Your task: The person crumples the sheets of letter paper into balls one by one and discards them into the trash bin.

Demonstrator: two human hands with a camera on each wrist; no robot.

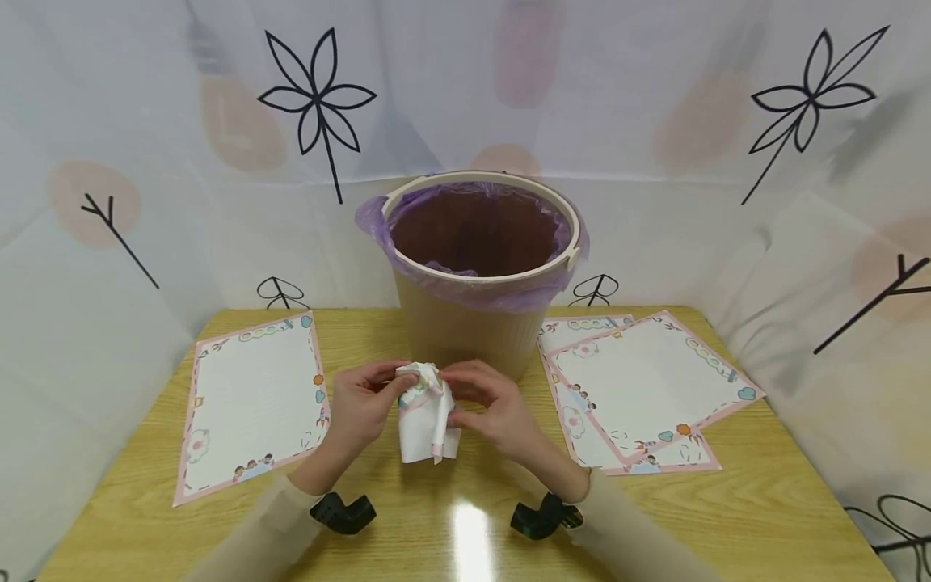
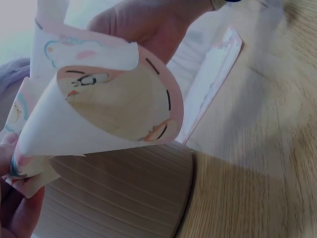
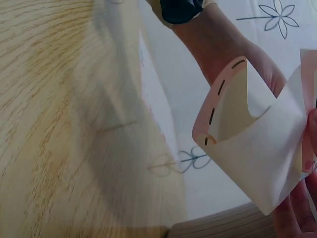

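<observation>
Left hand (image 1: 364, 400) and right hand (image 1: 494, 406) pinch crumpled, pink-bordered white paper (image 1: 420, 435), light and soft, I'd guess, best held by its folds

Left hand (image 1: 361, 404) and right hand (image 1: 498, 412) at centre, fingers pinching a folded, crumpled paper (image 1: 418, 432), its rolled edge hanging down. Just behind: beige bin (image 1: 469, 327), purple liner (image 1: 374, 222) folded over the rim. Wood-grain surface (image 1: 407, 533). One pink-bordered sheet (image 1: 254, 396) lies flat at left; at right, an upper sheet (image 1: 647, 380) overlaps a lower sheet (image 1: 582, 432). Backdrop (image 1: 436, 89): pale cloth, black line-drawn flowers.
</observation>
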